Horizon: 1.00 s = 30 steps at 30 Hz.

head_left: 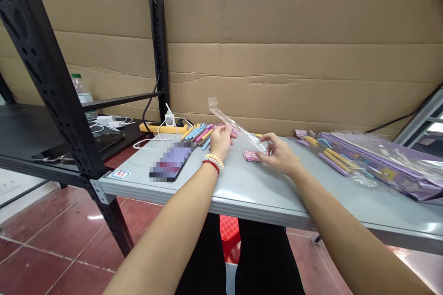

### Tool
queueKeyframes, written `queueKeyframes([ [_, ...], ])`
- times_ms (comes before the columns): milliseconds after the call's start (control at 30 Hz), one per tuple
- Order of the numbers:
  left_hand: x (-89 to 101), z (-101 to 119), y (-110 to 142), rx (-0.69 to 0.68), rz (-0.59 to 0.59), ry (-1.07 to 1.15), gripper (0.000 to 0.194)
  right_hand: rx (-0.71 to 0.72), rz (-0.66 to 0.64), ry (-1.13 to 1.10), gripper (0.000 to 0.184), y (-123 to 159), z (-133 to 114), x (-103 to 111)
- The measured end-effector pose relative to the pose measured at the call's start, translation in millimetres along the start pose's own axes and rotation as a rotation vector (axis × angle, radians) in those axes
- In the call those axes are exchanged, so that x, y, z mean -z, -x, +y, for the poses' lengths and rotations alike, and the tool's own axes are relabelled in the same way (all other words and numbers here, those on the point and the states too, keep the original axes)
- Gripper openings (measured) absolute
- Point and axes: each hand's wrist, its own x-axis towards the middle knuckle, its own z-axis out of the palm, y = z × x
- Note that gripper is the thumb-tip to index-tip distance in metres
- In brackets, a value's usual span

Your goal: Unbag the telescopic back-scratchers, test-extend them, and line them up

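In my right hand (278,154) is the lower end of a long, narrow clear plastic sleeve (238,129), pinched between thumb and fingers. The sleeve slants up and left, its far end above the table. My left hand (221,143) is closed behind it, at the right side of a pile of colourful pens (198,132). A bit of pink shows by the left fingertips, but what they hold is too small to make out. Small pink printed cards (252,156) lie on the table just left of my right hand.
A phone (173,161) lies left of my left wrist. Behind it sits a yellow power strip (162,127) with a white charger. Bagged pens (328,154) and purple plastic-wrapped packs (380,161) cover the right side. A black shelf post (51,73) rises at left.
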Motion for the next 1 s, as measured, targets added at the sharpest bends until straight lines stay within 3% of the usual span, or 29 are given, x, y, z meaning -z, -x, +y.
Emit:
queueKeyframes([
  [100,0.7,0,3,-0.008,-0.015,-0.165,0.026,-0.005,0.166,0.018,0.029,-3,2,4],
  [167,2.8,-2,7,-0.096,-0.044,-0.391,0.024,-0.026,0.294,0.053,0.026,-6,5,11],
  [333,8.4,-7,16,-0.279,-0.315,-0.841,0.017,-0.13,0.527,0.295,0.022,-10,23,48],
  [467,8.4,-7,18,-0.287,-0.346,-0.951,0.019,-0.186,0.57,0.549,0.024,1,52,86],
  [567,7.7,-5,17,-0.266,-0.349,-0.984,0.02,-0.323,0.629,0.676,0.025,19,78,102],
  [733,9.2,-5,17,-0.275,-0.352,-1.0,0.021,-0.55,0.599,0.729,0.025,41,106,110],
  [900,10.5,-5,15,-0.271,-0.365,-0.998,0.022,-0.677,0.585,0.723,0.029,44,106,115],
  [1000,10.5,-5,15,-0.268,-0.364,-0.999,0.022,-0.665,0.599,0.728,0.035,44,105,118],
])
